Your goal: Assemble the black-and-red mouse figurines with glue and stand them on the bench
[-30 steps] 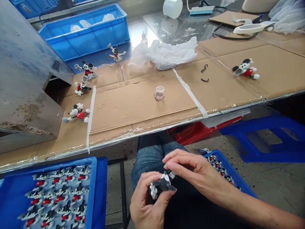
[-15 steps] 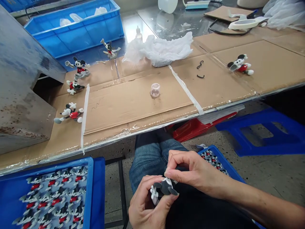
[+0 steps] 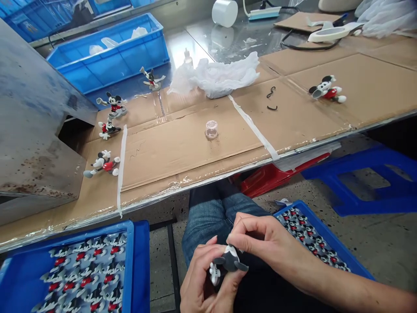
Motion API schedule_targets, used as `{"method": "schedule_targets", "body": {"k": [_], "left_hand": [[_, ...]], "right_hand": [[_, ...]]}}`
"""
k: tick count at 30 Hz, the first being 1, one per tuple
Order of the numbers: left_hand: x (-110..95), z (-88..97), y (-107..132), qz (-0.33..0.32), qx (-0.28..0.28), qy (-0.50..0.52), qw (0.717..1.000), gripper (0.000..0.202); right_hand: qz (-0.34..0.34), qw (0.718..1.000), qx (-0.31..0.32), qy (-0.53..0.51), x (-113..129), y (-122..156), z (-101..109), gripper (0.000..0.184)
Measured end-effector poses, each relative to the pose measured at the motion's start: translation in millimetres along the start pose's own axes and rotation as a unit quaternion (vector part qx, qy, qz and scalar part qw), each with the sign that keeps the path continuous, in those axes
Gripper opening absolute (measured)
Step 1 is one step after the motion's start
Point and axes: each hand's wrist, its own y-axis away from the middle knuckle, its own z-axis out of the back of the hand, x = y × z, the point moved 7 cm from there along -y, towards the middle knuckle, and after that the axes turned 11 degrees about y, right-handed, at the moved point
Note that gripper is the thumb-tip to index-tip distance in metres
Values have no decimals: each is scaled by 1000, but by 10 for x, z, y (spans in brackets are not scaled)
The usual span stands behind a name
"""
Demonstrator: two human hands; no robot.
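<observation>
Over my lap, my left hand (image 3: 200,282) is wrapped round a small black-and-white mouse figurine (image 3: 226,263). My right hand (image 3: 265,243) is pinched shut on the top of the same figurine, fingertips touching its head. A blue tray (image 3: 137,265) at my left knee holds several rows of like figurines. Another blue tray (image 3: 329,243) with more of them lies at my right, partly hidden by my right arm.
A cardboard-covered table runs across the view with a metal front edge (image 3: 228,169). On it are loose figurines (image 3: 102,163) (image 3: 325,88), a small clear cup (image 3: 211,129), crumpled white plastic (image 3: 216,76), two dark hooks (image 3: 271,98) and a blue crate (image 3: 110,56). A blue stool (image 3: 374,182) stands at the right.
My right fingers have curled from a loose spread into a tight pinch on the figurine's head. Both hands stay over my lap; the camera has shifted a little.
</observation>
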Motion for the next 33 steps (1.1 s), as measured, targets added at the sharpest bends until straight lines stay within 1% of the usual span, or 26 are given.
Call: {"method": "schedule_targets", "body": {"k": [3, 5, 7, 9, 11, 12, 13, 14, 16, 17, 19, 20, 22, 23, 25, 27, 28, 30, 33], "left_hand": [[93, 46, -36, 104, -30, 45, 993, 26], [165, 70, -28, 180, -58, 75, 979, 31], [221, 82, -5, 237, -81, 100, 963, 36], [258, 78, 13, 267, -89, 119, 952, 39], [266, 60, 8, 262, -75, 126, 954, 36], [253, 51, -8, 242, -62, 123, 960, 34], [225, 43, -31, 209, -43, 114, 970, 30], [182, 34, -58, 162, -20, 97, 982, 27], [60, 8, -98, 39, 37, 40, 998, 22], [-6, -10, -101, -27, 66, 4, 997, 22], [-112, -42, -77, -142, 113, -75, 981, 27], [-150, -55, -57, -187, 129, -112, 967, 30], [-211, -79, -14, -258, 149, -177, 938, 31], [-241, -91, 8, -289, 152, -205, 923, 28], [-304, -118, 59, -346, 149, -253, 891, 24], [-355, -143, 107, -391, 140, -288, 863, 22], [-370, -152, 125, -405, 136, -299, 854, 21], [-383, -162, 153, -420, 133, -308, 843, 23], [-378, -157, 183, -430, 129, -313, 837, 25]], "right_hand": [[-4, 1000, 18, -1, 18, -30, 16, 38], [-8, 1000, 27, 12, 43, -37, 29, 40], [-11, 999, 34, 23, 70, -40, 37, 40], [-12, 999, 33, 31, 90, -46, 44, 39], [-11, 999, 29, 35, 98, -54, 45, 39], [-9, 999, 29, 33, 100, -57, 44, 38], [-6, 999, 29, 31, 101, -60, 44, 37], [-3, 999, 31, 28, 101, -62, 45, 36], [3, 999, 34, 18, 98, -60, 54, 34], [8, 999, 38, 10, 98, -56, 60, 33], [27, 998, 51, -13, 101, -42, 66, 29], [38, 997, 56, -23, 99, -32, 69, 26], [70, 996, 54, -26, 88, -12, 85, 18], [99, 994, 42, -16, 91, -1, 104, 15], [183, 983, 9, 20, 130, 36, 146, 12], [270, 960, -26, 65, 186, 95, 177, 10], [300, 949, -40, 86, 206, 122, 187, 9], [333, 933, -58, 123, 236, 160, 199, 8], [355, 919, -72, 156, 287, 198, 205, 10]]}}
